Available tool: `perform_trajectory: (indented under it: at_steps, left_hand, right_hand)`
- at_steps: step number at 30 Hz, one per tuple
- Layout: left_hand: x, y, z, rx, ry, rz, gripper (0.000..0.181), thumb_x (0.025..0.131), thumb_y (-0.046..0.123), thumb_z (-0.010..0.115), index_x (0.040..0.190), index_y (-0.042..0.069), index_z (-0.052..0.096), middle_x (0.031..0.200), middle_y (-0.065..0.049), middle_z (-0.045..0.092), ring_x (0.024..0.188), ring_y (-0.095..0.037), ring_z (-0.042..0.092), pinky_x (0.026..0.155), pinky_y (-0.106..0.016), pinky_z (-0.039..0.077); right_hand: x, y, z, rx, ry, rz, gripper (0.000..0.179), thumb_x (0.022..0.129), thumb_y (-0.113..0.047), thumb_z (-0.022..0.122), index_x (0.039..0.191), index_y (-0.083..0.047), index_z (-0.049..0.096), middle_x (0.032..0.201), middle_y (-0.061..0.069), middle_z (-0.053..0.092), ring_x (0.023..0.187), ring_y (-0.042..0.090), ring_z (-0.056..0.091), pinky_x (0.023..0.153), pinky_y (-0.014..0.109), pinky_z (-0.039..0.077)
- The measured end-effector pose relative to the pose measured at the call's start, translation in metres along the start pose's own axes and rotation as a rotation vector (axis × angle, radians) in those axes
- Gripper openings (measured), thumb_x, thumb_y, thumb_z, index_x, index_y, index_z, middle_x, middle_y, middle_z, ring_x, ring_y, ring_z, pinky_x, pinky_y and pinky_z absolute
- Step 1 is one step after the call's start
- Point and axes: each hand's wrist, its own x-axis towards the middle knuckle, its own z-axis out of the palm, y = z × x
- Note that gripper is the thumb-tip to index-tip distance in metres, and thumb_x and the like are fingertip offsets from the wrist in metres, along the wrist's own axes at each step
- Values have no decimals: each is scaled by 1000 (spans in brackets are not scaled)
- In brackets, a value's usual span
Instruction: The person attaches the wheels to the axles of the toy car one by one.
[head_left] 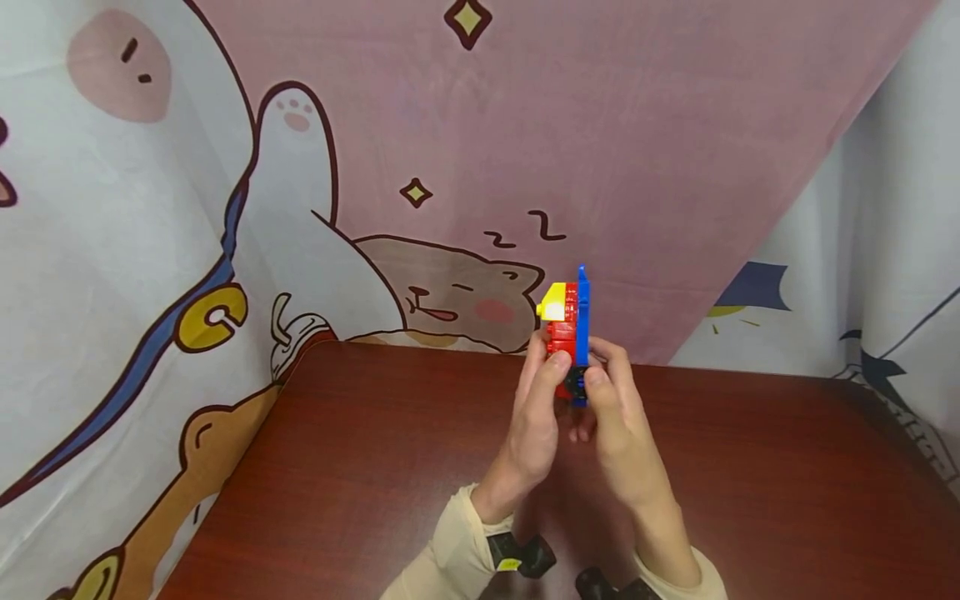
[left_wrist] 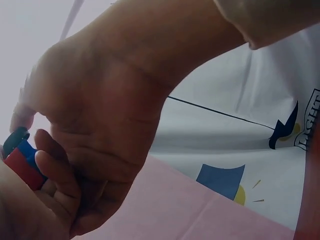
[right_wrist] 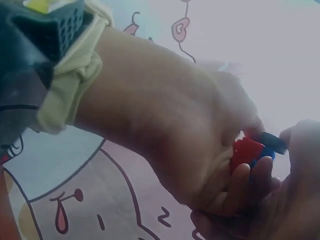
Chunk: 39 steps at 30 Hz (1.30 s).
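Both hands hold a small toy of plastic building bricks [head_left: 564,335] up above the table in the head view. It has red bricks in the middle, a long blue piece [head_left: 583,321] along its right side and a yellow brick [head_left: 553,304] at the upper left. My left hand [head_left: 534,429] grips its lower left side, thumb on the red part. From the other side my right hand [head_left: 624,433] pinches the lower end, its thumb by a round black wheel [head_left: 576,382]. In both wrist views, fingers hide much of the toy; red, blue and the dark wheel show.
Beneath the hands lies a dark reddish-brown tabletop [head_left: 375,450]. A cloth with cartoon animals [head_left: 465,283] hangs close behind the table and along its left and right sides. Each wrist carries a black camera [head_left: 536,557] over a cream sleeve.
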Motion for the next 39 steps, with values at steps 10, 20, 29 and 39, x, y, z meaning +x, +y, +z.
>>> perform_trajectory:
  at_steps: [10,20,29,39]
  left_hand:
    - [-3,-2,2,43,-81,-15,31,104,29,33,126,8,35,95,-34,53,47,-8,52,44,-20,41]
    - [-5,-5,2,378,-103,-119,34,103,37,37,130,15,38,89,-10,57,47,-13,53,45,-31,51]
    - [1,-3,-8,524,-111,-72,33,102,37,42,125,13,44,104,-6,53,83,-10,54,72,-23,53]
    - [6,3,-20,372,-21,74,49,102,23,41,149,21,29,128,-13,48,101,-17,56,85,-24,53]
  right_hand:
    - [2,0,-18,-69,235,-2,31,106,-21,38,117,-4,61,100,0,66,88,16,62,85,25,46]
    - [4,-2,-21,-63,278,52,24,101,-16,53,121,-9,65,104,3,66,90,16,61,75,16,53]
    - [4,-2,-25,-58,290,101,22,99,-17,58,116,-7,67,97,2,66,84,16,61,71,18,55]
    - [4,0,-21,-171,173,80,26,101,-17,56,121,-3,62,97,-1,63,81,16,58,71,19,55]
